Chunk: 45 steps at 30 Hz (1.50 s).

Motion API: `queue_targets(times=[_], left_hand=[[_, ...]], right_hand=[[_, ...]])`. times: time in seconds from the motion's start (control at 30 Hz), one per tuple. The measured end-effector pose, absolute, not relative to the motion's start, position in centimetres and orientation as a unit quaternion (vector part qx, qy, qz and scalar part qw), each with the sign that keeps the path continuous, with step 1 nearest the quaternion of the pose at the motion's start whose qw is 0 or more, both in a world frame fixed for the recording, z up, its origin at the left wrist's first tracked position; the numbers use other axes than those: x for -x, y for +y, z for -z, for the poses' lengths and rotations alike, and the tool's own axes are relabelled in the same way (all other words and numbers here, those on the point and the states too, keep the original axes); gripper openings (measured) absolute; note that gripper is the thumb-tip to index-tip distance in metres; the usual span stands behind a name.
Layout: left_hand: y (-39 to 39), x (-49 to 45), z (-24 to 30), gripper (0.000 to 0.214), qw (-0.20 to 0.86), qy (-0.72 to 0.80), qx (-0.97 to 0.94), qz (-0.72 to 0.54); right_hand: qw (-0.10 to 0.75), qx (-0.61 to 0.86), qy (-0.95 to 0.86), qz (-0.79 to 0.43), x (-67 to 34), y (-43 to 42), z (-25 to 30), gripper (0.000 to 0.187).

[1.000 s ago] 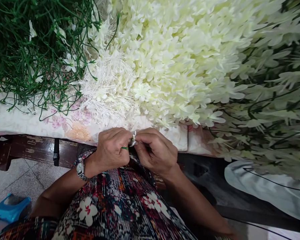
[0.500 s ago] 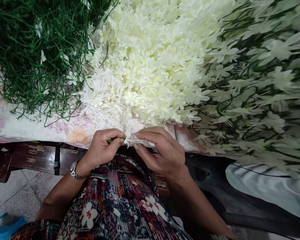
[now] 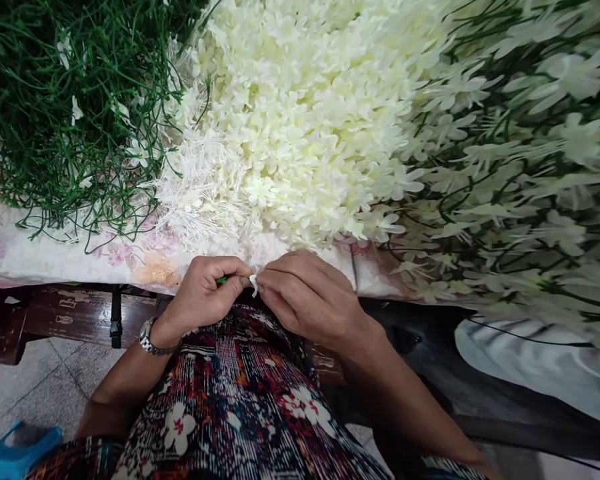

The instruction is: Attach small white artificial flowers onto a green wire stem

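At the table's near edge my left hand (image 3: 207,291) is closed in a pinch on a green plastic stem (image 3: 222,280), most of it hidden by the fingers. A small white artificial flower (image 3: 253,283) shows at that stem's end, between my two hands. My right hand (image 3: 313,297) meets it from the other side, fingertips closed on the petals, which are largely covered. Beyond my hands lie a heap of loose pale yellow-white petals (image 3: 320,133) and a bundle of thin white stamens (image 3: 200,200).
Green plastic stems (image 3: 80,120) are piled at the left. Finished-looking white flowers on stems (image 3: 530,180) fill the right side. A flowered cloth (image 3: 115,257) covers the table. Below stand a wooden bench (image 3: 80,317) and a blue plastic object (image 3: 23,450).
My right hand's fingers have closed in from a looser hold around the petals to a tight pinch nearer my left fingertips. The left hand keeps its grip almost unmoved.
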State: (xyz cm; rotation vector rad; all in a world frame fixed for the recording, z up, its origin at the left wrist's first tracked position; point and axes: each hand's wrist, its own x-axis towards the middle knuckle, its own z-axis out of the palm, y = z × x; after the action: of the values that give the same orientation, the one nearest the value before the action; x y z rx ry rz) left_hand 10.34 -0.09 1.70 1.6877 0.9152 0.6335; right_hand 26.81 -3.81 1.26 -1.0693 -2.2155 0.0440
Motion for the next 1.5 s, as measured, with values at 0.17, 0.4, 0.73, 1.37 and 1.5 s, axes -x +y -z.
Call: queue_targets(times=[0.17,0.4,0.73,1.37,1.5], left_hand=[[-0.1,-10.5,-1.6,0.017,0.514,0.385,-0.719,-0.267],[-0.1,-10.7,-1.3,0.016,0.5,0.392,-0.723,-0.272],[0.0,-10.0,-2.0,0.015,0.529,0.393,-0.707,-0.256],[-0.9,-10.5,-0.9,0.011,0.373,0.388,-0.746,-0.392],[-0.9,-10.6,-0.4,0.011,0.366,0.384,-0.747,-0.401]], right_hand=[[0.343,0.402,-0.849,-0.019,-26.7,-3.5,-0.9,0.016],[0.352,0.403,-0.844,-0.024,-26.4,-3.5,-0.3,0.019],[0.38,0.391,-0.838,0.026,-27.0,-3.8,-0.2,0.026],[0.424,0.464,-0.766,-0.134,-25.9,-3.6,-1.2,0.013],[0.425,0.47,-0.762,-0.134,-25.6,-3.4,-0.8,0.011]])
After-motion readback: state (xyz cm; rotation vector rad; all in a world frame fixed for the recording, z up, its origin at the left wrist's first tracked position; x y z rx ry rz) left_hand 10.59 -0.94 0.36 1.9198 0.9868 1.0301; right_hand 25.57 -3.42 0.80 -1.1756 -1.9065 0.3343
